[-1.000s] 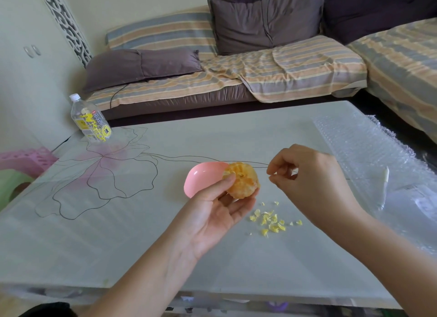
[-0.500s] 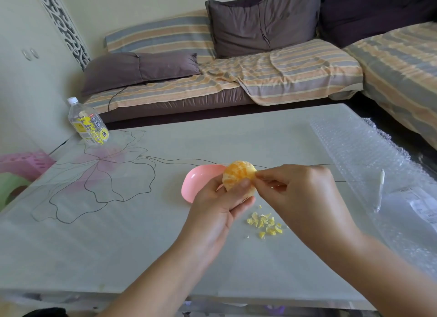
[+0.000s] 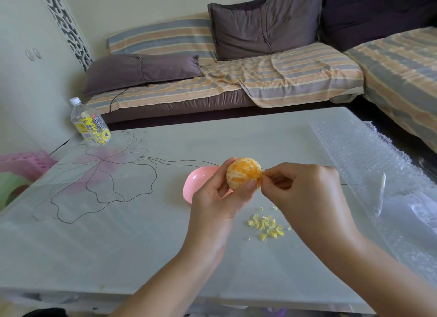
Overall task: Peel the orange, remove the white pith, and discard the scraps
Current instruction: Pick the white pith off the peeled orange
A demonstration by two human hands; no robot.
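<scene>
- A clear plastic bottle (image 3: 91, 125) with a white cap and a yellow label stands at the table's far left corner.
- The table (image 3: 118, 245) has a smooth, pale, glossy top, with a flower drawn on its left part in thin black lines and faint pink.
- A pink bowl (image 3: 195, 185), smooth and oval, lies on the table, partly hidden behind the left hand.
- The left hand (image 3: 217, 200) holds the orange (image 3: 243, 172) up above the table, thumb and fingers curled round its lower half.
- The orange is round and peeled, its segments streaked with pale pith.
- The right hand (image 3: 307, 193) has thumb and forefinger pinched tight against the orange's right side and the other fingers curled in. It cannot be told whether a shred lies between them.
- Small, ragged yellow scraps (image 3: 267, 225) lie in a loose heap on the table below the hands.
- Clear, knobbly bubble wrap (image 3: 354, 151) covers the table's right side, with a thin white stick (image 3: 381, 191) lying on it.
</scene>
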